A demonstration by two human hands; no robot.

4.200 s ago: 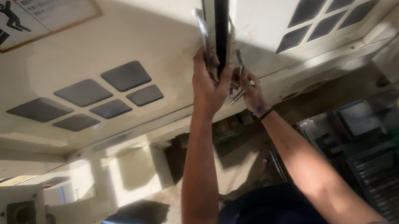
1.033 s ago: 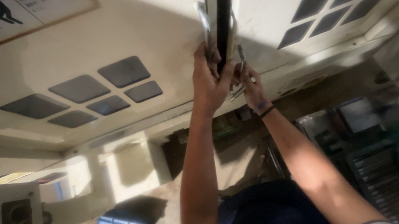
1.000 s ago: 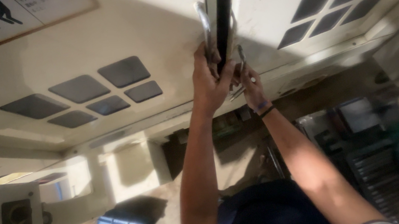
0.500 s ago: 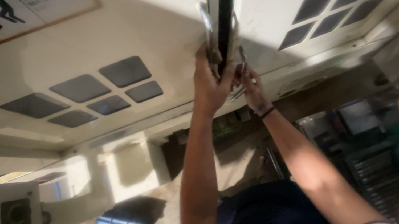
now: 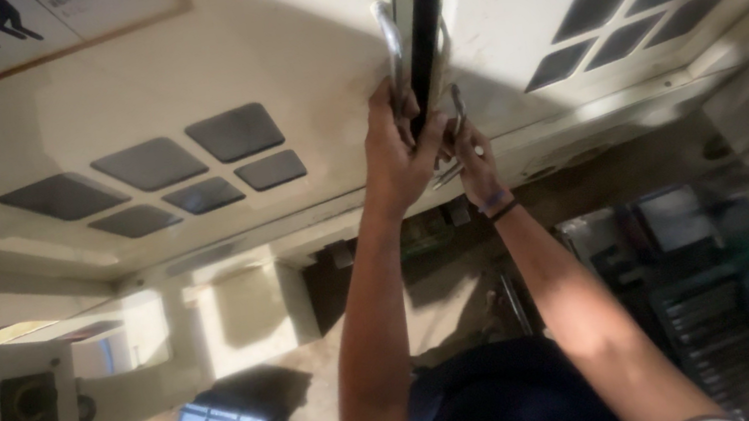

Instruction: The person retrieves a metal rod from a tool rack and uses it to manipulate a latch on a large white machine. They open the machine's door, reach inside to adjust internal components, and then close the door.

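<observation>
Hardly anything had shifted over the last seconds; the left hand [image 5: 395,151] stayed wrapped around the lower end of the metal handle [image 5: 392,55] beside the dark gap [image 5: 423,25] between the two cream doors [image 5: 266,46], so the grip looked settled rather than moving; the right hand [image 5: 472,158], just beside and slightly lower, was closed on a small metal piece [image 5: 449,173], its exact form unclear; dark vent squares [image 5: 185,166] lay well to the left.

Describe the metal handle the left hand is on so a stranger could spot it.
Find the two cream cabinet doors with dark square vents. In the dark gap between them sits the curved metal handle, just above the left hand. It alone is shiny.
</observation>
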